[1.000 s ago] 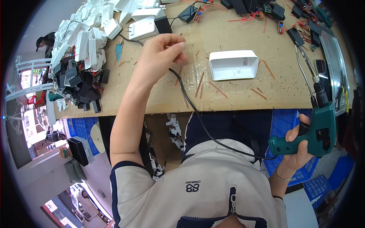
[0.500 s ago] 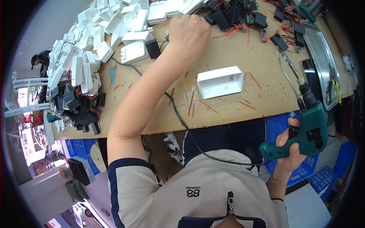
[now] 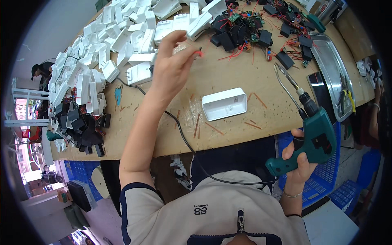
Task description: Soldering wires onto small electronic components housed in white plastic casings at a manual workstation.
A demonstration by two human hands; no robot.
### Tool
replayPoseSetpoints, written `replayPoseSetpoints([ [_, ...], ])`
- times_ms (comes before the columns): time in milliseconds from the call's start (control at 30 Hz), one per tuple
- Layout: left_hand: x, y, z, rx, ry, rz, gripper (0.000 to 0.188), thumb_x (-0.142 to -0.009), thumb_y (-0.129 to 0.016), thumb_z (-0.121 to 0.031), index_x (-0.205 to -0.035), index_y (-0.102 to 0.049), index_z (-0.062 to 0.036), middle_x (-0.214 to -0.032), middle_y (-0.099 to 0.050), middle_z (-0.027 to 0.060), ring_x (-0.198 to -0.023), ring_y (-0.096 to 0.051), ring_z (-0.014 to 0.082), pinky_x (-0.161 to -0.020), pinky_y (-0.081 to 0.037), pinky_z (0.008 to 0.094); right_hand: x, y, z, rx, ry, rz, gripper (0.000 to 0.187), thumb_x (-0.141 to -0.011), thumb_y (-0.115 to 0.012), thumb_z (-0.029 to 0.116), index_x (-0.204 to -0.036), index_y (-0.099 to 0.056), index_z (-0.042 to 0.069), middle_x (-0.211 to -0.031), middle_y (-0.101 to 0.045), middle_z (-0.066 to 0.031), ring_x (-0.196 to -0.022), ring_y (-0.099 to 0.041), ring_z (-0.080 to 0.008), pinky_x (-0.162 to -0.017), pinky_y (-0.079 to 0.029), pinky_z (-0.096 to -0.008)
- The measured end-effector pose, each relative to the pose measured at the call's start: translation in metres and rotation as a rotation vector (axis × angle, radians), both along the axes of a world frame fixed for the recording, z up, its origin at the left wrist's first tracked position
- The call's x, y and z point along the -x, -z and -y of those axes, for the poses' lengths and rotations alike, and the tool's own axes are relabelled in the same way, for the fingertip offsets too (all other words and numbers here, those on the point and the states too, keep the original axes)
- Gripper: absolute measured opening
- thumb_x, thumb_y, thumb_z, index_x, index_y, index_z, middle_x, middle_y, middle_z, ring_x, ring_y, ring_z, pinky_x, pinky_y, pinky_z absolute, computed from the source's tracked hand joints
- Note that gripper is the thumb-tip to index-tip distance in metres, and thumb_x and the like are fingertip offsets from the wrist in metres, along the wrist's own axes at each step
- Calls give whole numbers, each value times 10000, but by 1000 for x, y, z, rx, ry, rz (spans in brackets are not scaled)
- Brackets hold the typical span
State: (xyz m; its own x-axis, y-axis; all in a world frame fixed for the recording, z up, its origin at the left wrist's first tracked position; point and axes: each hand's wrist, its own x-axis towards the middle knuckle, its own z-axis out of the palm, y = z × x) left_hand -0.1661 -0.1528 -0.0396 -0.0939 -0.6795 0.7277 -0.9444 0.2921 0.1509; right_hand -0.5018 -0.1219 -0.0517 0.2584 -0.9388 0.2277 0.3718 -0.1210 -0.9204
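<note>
My left hand is raised over the bench, its fingertips closed on a small red and dark piece, too small to make out its kind. My right hand grips a green soldering gun by its handle. The gun's metal tip and a thin side tube point up over the bench edge. Between the hands an open white plastic housing lies with its hollow side towards me; small features show inside. Near my left wrist sits a white plug adapter with prongs.
White housings are heaped at the far left, black blocks below them. Circuit boards with red wires lie at the back. At right are a phone and metal tray. Thin brown strips dot the bench; a cable crosses it.
My left hand has drawn back left from the far pile, now with a red piece at its fingertips. The soldering gun stays in my right hand. The whole view has shifted slightly.
</note>
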Motion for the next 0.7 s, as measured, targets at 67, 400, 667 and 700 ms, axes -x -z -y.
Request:
replayPoseSetpoints([
  [67, -3, 1, -16, 26, 68, -350, 153, -712, -646, -16, -862, -617, -21, -1018, -485, 109, -885, -540, 215, -711, -458, 292, -6, 2, 5, -42, -79, 36, 600, -811, -578, 218, -1251, -265, -43, -1113, -476, -244, -619, -522, -129, -477, -446, -212],
  [400, 10, -38, -79, 60, -19, -374, 144, -760, -582, 18, -901, -601, -4, -808, -594, 70, -607, -561, 131, -524, -440, 227, -53, 13, 13, -279, -293, 262, 560, -864, -490, 242, -1309, -238, 14, -1230, -399, -257, -882, -584, -207, -612, -496, -234],
  [667, 96, 4, -82, -491, 149, -598, 129, -745, -579, 28, -867, -598, -9, -789, -554, 70, -626, -545, 135, -534, -422, 233, -77, 13, 20, -426, -284, 178, 515, -883, -442, 255, -1293, -265, 0, -1253, -378, -246, -1138, -433, -327, -839, -451, -329],
  [700, 98, 6, -81, -539, 115, -628, 120, -750, -578, 24, -865, -596, -7, -772, -547, 67, -606, -545, 130, -524, -419, 229, -77, 13, 21, -433, -291, 172, 510, -884, -440, 255, -1290, -268, -3, -1252, -380, -245, -1140, -431, -327, -842, -450, -331],
])
